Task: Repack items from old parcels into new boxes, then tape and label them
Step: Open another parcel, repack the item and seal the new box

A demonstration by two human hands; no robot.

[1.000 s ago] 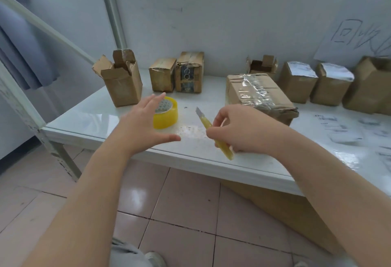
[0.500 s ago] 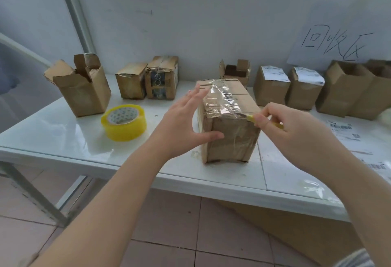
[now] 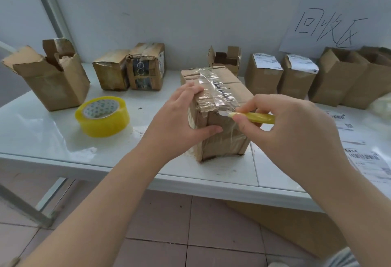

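A taped parcel (image 3: 220, 118), a brown carton wrapped in wrinkled clear tape, stood near the front edge of the white surface (image 3: 42, 139), its short end facing the person. The left hand (image 3: 179, 122) gripped its near left corner, with the fingers laid over the top edge and the thumb pressed across the front face. The right hand (image 3: 292, 131) came in from the right and pinched a yellow utility knife (image 3: 254, 117) between thumb and curled fingers. The handle lay roughly level, and the blade tip touched the tape at the parcel's near top edge, just beside the left thumb. How deep the blade sat in the tape could not be told.

A yellow tape roll (image 3: 102, 116) lay flat to the left of the parcel, near the left forearm but apart from it. Further left stood an open box (image 3: 50, 76) with torn flaps raised. Two worn, sealed cartons (image 3: 146, 65) stood touching each other by the wall (image 3: 190, 12). Behind the parcel was a small open carton (image 3: 225, 57), and to its right two boxes with white labels (image 3: 263, 74) on top. Beyond them stood taller open boxes (image 3: 338, 76). A paper sign (image 3: 325, 27) with handwritten characters hung on the wall. Printed label sheets (image 3: 364, 161) lay at the right end of the surface.
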